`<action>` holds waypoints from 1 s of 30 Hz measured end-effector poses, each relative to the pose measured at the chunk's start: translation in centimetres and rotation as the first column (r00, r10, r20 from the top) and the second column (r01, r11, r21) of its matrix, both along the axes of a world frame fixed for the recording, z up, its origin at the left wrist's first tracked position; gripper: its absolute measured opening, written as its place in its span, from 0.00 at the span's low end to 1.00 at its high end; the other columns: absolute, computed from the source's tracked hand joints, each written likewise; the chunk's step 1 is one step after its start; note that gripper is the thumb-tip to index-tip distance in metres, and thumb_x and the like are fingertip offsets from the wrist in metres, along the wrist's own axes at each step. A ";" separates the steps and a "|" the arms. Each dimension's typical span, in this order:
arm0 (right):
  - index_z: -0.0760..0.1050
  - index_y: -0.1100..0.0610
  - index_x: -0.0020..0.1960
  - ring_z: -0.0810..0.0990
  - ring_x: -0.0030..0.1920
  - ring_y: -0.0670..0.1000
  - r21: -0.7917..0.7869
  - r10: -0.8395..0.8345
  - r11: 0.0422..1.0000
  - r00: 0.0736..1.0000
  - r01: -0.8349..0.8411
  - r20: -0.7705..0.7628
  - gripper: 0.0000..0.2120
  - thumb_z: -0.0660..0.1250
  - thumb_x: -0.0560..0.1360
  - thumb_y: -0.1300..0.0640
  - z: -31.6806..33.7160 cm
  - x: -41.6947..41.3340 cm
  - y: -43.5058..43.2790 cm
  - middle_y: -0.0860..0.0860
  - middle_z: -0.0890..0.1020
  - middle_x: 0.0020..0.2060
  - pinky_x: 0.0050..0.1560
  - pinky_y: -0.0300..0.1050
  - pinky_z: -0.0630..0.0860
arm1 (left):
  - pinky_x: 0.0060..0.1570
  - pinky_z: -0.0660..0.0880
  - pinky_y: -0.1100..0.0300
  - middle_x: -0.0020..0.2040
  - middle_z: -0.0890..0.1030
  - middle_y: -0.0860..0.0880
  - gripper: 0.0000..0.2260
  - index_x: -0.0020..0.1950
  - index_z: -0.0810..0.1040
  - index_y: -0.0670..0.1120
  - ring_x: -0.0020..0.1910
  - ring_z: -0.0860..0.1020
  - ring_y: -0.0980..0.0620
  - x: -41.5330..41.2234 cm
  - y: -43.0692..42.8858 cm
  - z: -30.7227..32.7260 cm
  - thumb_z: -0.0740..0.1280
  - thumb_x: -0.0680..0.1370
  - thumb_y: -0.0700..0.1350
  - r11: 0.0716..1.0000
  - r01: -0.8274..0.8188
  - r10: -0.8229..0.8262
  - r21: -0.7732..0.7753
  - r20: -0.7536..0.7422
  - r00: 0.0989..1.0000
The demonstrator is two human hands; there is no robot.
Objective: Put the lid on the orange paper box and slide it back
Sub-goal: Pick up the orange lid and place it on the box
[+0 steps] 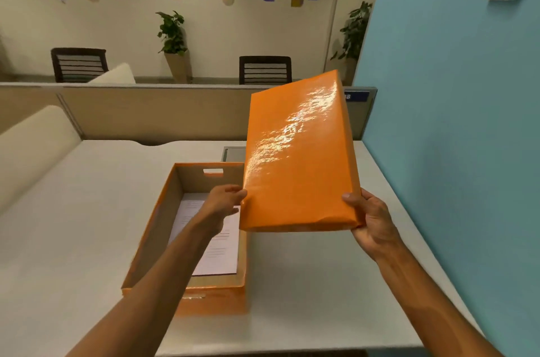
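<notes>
Desk (73,239): pale grey, smooth, against a beige partition (146,114).
Room: turquoise wall (453,123) on the right; two dark chairs and potted plants behind the partition.
Orange paper box (152,239): open, standing on the desk, printed sheets (222,254) inside.
Lid (295,158): in the air, tilted, above the box's right side.
Left hand (225,202): its grip is closed on the lid's left edge.
Right hand (371,219): its grip is closed on the lid's near right corner.

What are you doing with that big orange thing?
A person holds the orange lid up in the air, tilted, with the left hand and right hand on its near corners. The orange paper box sits open on the desk below, with printed sheets inside. The lid is not on yet.
</notes>
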State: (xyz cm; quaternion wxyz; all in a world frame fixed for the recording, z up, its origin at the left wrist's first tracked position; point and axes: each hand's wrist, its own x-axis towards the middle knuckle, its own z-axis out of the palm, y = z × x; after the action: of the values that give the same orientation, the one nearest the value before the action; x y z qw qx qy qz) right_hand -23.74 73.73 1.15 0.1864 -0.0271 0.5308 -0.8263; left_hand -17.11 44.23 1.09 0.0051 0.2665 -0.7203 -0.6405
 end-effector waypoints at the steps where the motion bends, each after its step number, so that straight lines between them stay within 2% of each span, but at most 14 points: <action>1: 0.74 0.51 0.64 0.82 0.57 0.63 0.000 0.010 1.000 1.000 -0.010 0.008 0.22 0.70 0.71 0.59 0.1 0.4 -1.0 0.56 0.83 0.59 0.47 0.57 0.83 | 0.65 0.72 0.41 0.67 0.76 0.42 0.20 0.71 0.71 0.40 0.64 0.75 0.40 0.6 -1.2 0.1 0.65 0.80 0.45 1.000 -0.001 0.001 0.003 0.001 1.000; 6: 0.73 0.50 0.65 0.80 0.60 0.65 -0.031 0.049 0.998 0.997 -0.047 0.063 0.23 0.71 0.71 0.57 -0.1 3.0 -6.4 0.58 0.81 0.62 0.53 0.61 0.82 | 0.65 0.72 0.41 0.65 0.78 0.43 0.21 0.70 0.73 0.41 0.63 0.76 0.41 4.0 -7.1 0.9 0.67 0.79 0.47 0.999 -0.005 0.006 -0.035 0.011 1.000; 10: 0.75 0.50 0.65 0.83 0.58 0.62 -0.065 0.077 0.995 0.994 -0.072 0.079 0.22 0.72 0.71 0.57 -0.8 5.1 -10.4 0.56 0.84 0.60 0.52 0.60 0.82 | 0.64 0.73 0.43 0.65 0.78 0.44 0.21 0.69 0.73 0.42 0.63 0.76 0.41 6.7 -11.6 1.5 0.68 0.78 0.49 0.997 -0.042 0.041 -0.065 -0.008 0.999; 17: 0.69 0.52 0.70 0.80 0.60 0.63 0.158 0.034 0.987 0.998 -0.041 0.046 0.30 0.74 0.71 0.58 -3.2 8.5 -14.6 0.56 0.80 0.62 0.50 0.58 0.82 | 0.56 0.75 0.47 0.62 0.79 0.44 0.21 0.68 0.74 0.41 0.61 0.77 0.42 11.1 -16.7 0.3 0.70 0.77 0.46 0.994 -0.088 0.086 -0.062 -0.043 0.995; 19: 0.70 0.52 0.70 0.80 0.59 0.61 0.258 0.051 0.965 0.999 -0.053 0.014 0.30 0.74 0.70 0.55 -3.7 9.5 -15.4 0.56 0.79 0.63 0.47 0.55 0.81 | 0.53 0.75 0.49 0.61 0.79 0.44 0.20 0.67 0.75 0.41 0.59 0.77 0.42 12.2 -17.6 -0.3 0.70 0.77 0.46 0.994 -0.101 0.099 -0.050 -0.041 0.994; 22: 0.70 0.51 0.70 0.80 0.58 0.56 0.366 0.091 0.927 0.996 -0.081 -0.010 0.30 0.74 0.70 0.50 -4.3 10.4 -16.2 0.54 0.79 0.62 0.45 0.50 0.80 | 0.55 0.74 0.48 0.59 0.80 0.43 0.19 0.65 0.76 0.40 0.58 0.78 0.43 13.5 -18.5 -1.4 0.70 0.77 0.46 0.993 -0.108 0.107 -0.044 -0.016 0.994; 26: 0.68 0.50 0.73 0.77 0.60 0.56 0.449 0.122 0.884 0.991 -0.133 0.053 0.25 0.69 0.77 0.53 -5.6 10.4 -16.7 0.52 0.77 0.64 0.51 0.59 0.77 | 0.55 0.72 0.50 0.61 0.79 0.43 0.18 0.65 0.74 0.41 0.59 0.77 0.44 14.7 -18.7 -3.1 0.69 0.78 0.47 0.996 -0.068 0.072 -0.066 0.053 0.996; 30: 0.69 0.50 0.71 0.77 0.60 0.58 0.477 0.154 0.858 0.981 -0.192 0.118 0.22 0.68 0.78 0.55 -6.4 10.6 -16.9 0.53 0.77 0.64 0.56 0.67 0.75 | 0.59 0.73 0.48 0.64 0.77 0.42 0.21 0.68 0.72 0.40 0.60 0.75 0.43 15.5 -18.6 -4.6 0.67 0.79 0.49 0.996 -0.034 0.043 -0.077 0.120 0.992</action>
State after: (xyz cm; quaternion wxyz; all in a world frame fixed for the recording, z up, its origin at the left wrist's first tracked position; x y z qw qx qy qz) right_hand -13.15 56.83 -5.29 0.2805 0.0044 0.7093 -0.6467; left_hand -1.58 25.62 -3.51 -0.0165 0.3186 -0.7374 -0.5953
